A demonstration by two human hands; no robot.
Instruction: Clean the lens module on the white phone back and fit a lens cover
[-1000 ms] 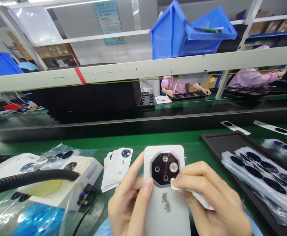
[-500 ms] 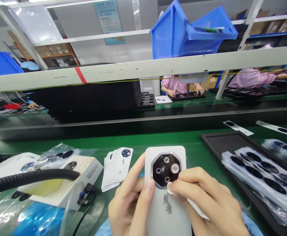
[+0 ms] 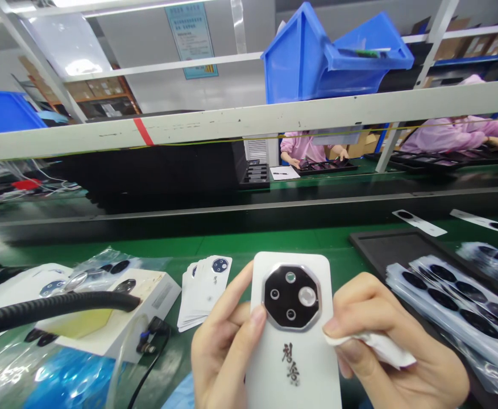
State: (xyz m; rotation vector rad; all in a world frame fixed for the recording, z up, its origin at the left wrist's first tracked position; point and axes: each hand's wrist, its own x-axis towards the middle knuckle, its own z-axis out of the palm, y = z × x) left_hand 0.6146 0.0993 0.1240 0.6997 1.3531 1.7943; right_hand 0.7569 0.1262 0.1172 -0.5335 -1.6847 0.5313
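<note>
A white phone (image 3: 295,355) with dark lettering and a black eight-sided camera block (image 3: 291,296) faces me upright. My left hand (image 3: 229,341) is closed round its left edge, the thumb lying on the back beside the camera block. Between the thumb and fingers of my right hand (image 3: 394,341) a folded white wipe (image 3: 383,345) is pinched. That hand is at the phone's right edge, level with the lower part of the camera block. Left of the phone lies a fanned stack of white printed cards (image 3: 204,292) with camera pictures.
At right, a black tray (image 3: 381,250) carries clear-wrapped camera-cover pieces (image 3: 453,298). A white box (image 3: 159,289) with a black corrugated hose (image 3: 61,307) stands at left, near blue plastic (image 3: 72,380). Blue bins (image 3: 300,68) sit above a white rail (image 3: 232,125). Beyond it, people in pink work.
My right hand has moved right with the wipe, off the camera block's lower rim to the phone's edge. The lettering shows in full now. My left hand keeps its hold.
</note>
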